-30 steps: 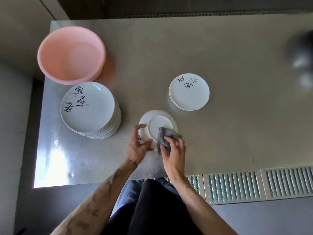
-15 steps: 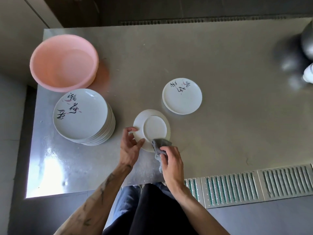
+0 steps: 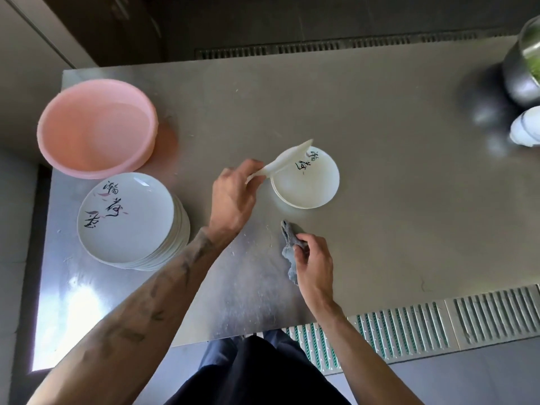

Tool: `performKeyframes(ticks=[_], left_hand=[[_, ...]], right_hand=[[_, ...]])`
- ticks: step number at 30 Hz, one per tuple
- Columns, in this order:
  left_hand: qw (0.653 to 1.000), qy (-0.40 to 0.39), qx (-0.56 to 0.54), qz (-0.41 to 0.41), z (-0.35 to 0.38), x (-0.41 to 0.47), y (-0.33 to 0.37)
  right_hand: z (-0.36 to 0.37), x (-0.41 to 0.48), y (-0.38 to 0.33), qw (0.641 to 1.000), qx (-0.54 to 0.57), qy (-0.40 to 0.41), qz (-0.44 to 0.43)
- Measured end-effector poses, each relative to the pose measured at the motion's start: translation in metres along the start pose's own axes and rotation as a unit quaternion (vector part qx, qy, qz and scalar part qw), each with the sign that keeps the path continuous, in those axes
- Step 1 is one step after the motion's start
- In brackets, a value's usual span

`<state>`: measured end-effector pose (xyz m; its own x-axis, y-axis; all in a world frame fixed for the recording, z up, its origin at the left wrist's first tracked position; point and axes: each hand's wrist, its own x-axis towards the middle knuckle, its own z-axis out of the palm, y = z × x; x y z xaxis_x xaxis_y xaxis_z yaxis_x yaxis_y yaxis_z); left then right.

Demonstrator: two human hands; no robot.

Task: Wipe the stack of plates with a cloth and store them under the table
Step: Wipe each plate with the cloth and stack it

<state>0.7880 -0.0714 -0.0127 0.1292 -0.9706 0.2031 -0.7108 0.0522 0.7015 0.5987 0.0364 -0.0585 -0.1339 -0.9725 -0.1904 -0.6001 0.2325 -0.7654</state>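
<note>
Lifted from the near table edge where it lay upside down half a second ago, the small plate [image 3: 285, 162] now hangs tilted, almost edge-on, over the left side of the small pile of plates [image 3: 309, 191]. The left hand [image 3: 233, 197] pinches its lower rim between thumb and curled fingers. Further right and nearer, the right hand [image 3: 315, 261] has left the plate and grips the crumpled grey cloth [image 3: 289, 247]. At the far left stand a round pink plastic basin [image 3: 96, 127] and a tall stack [image 3: 128, 217] of glossy white plates with painted characters, on the scratched metal table [image 3: 380, 141].
</note>
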Motion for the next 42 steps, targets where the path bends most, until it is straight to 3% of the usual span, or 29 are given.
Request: performKeyframes(ticks=[5, 13, 17, 27, 30, 38, 42], left_hand=[[0.982, -0.027, 0.101, 0.157, 0.035, 0.018, 0.002], [0.965, -0.093, 0.156, 0.188, 0.076, 0.010, -0.019], [0.960, -0.149, 0.116, 0.207, 0.091, 0.004, -0.037], [0.970, -0.232, -0.068, 0.035, 0.106, 0.003, -0.048], [0.979, -0.186, -0.002, 0.079, 0.112, 0.004, -0.054], [0.976, -0.198, -0.078, -0.040, 0.106, 0.002, -0.053], [0.987, -0.102, -0.093, -0.083, 0.054, -0.016, -0.027]], right_hand=[[-0.002, 0.004, 0.001, 1.000, 0.007, 0.003, -0.001], [-0.009, 0.013, 0.007, 0.999, 0.022, 0.023, 0.001], [-0.010, 0.013, 0.011, 0.999, 0.020, 0.026, 0.003], [-0.008, 0.008, 0.019, 1.000, 0.006, 0.015, 0.002], [-0.008, 0.007, 0.019, 1.000, 0.000, 0.010, -0.001], [-0.005, 0.007, 0.019, 1.000, 0.004, 0.004, -0.005], [-0.005, 0.011, 0.015, 1.000, 0.006, 0.001, -0.009]])
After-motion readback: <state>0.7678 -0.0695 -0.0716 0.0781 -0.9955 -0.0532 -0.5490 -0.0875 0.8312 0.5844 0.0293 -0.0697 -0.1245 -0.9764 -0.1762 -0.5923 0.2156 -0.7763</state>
